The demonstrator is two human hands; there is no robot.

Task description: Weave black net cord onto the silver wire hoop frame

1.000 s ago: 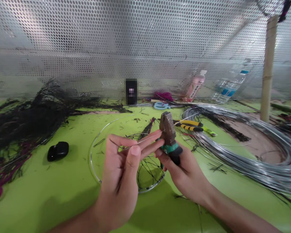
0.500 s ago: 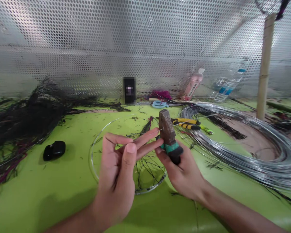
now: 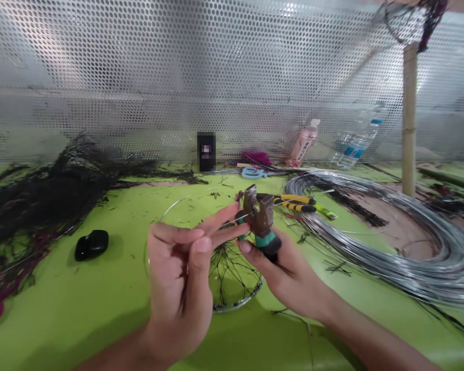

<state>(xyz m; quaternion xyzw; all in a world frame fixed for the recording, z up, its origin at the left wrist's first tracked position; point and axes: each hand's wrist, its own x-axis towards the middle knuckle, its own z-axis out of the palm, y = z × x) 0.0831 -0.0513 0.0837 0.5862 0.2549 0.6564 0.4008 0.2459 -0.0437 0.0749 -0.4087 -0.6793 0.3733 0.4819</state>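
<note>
My right hand [image 3: 290,273] grips a pair of pliers [image 3: 263,219] with green and black handles; their rusty jaws are spread apart. A thin metal wire [image 3: 235,221] runs from my left hand [image 3: 183,278] toward the jaws. Thumb and forefinger of my left hand pinch the wire, while two other fingers reach along it to the pliers. Below my hands a wire hoop [image 3: 237,307] with black netting [image 3: 232,275] lies on the green table, partly hidden by my left hand.
A big coil of silvery wire [image 3: 402,268] lies at the right, beside yellow-and-black pliers [image 3: 297,203]. Light-blue scissors [image 3: 253,172], a pink bottle [image 3: 303,144] and a clear bottle [image 3: 358,147] are at the back. Black netting heaps [image 3: 50,201] and a black case [image 3: 92,245] sit left. A bamboo post [image 3: 409,123] rises right.
The pliers' jaws have opened from closed. Both hands and the pliers have shifted slightly left, and more of the wire shows between the jaws. The whole view has tipped up slightly.
</note>
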